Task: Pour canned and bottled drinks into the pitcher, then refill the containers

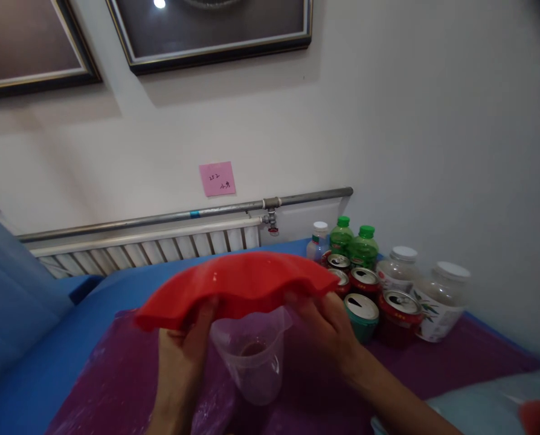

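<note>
With both hands I hold up a red, curved piece with a wavy edge (247,281); its exact kind is not clear. My left hand (189,335) is closed on its left lower edge, thumb on the near side. Near the other end, my right hand (322,320) grips the lower edge, slightly blurred. Below the red piece and between my forearms stands a clear plastic jug (256,377), upright, with its upper rim partly hidden. Something dark shows inside the jug, too dim to name.
Opened drink cans (361,308), green-capped bottles (364,246) and white-lidded jars (443,302) stand close together at the right. Purple plastic sheeting (129,368) covers part of the blue surface (29,368). A radiator (152,251) and pipe run along the wall behind.
</note>
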The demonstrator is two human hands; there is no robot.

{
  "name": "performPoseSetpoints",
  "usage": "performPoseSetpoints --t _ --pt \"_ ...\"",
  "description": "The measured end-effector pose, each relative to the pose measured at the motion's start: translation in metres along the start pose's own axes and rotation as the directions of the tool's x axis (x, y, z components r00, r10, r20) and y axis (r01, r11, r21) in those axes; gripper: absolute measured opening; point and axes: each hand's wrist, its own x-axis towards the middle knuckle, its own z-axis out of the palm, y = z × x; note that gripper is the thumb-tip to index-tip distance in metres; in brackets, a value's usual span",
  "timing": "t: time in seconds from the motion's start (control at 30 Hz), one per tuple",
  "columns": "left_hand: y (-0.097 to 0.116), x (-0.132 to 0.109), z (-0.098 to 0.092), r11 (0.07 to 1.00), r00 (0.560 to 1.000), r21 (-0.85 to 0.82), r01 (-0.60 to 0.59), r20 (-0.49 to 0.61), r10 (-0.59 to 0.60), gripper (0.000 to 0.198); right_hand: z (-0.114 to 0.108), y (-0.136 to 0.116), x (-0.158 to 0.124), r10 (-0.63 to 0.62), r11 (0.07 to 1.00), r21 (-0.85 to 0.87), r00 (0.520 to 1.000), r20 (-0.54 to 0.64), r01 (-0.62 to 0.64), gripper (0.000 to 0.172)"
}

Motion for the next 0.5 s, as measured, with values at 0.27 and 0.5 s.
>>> performPoseSetpoints --t 0.27,0.5 --pt "-0.016 0.012 -0.002 0.999 0.994 -0.014 0.047 0.097 -0.046 0.039 0.007 0.005 -0.006 0.175 0.985 0.010 0.984 -0.045 -0.174 0.032" --pt "-0.025 0.017 -0.001 0.992 0.987 -0.080 0.101 0.133 -0.090 0.040 0.007 0.005 -0.002 0.241 0.969 0.071 0.969 -0.061 -0.236 0.034"
